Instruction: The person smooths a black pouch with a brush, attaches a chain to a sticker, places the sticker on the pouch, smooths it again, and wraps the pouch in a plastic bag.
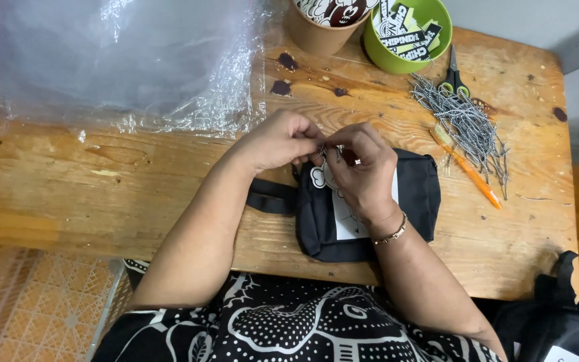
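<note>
A small black pouch bag (417,191) lies on the wooden table (102,181) with a white card on its front and a black strap (269,198) running left. My left hand (279,139) and my right hand (364,171) meet just above the bag's top edge. Both pinch a thin silver ball chain (325,151) with a small white charm hanging below it. My right wrist wears a bracelet. The fingertips hide most of the chain.
A heap of silver ball chains (467,124) lies at the right, with an orange cutter (467,171) and green-handled scissors (454,77). A green bowl (410,33) and a brown cup (319,23) of tags stand at the back. Clear plastic wrap (115,60) covers the left. Another black bag (557,315) sits lower right.
</note>
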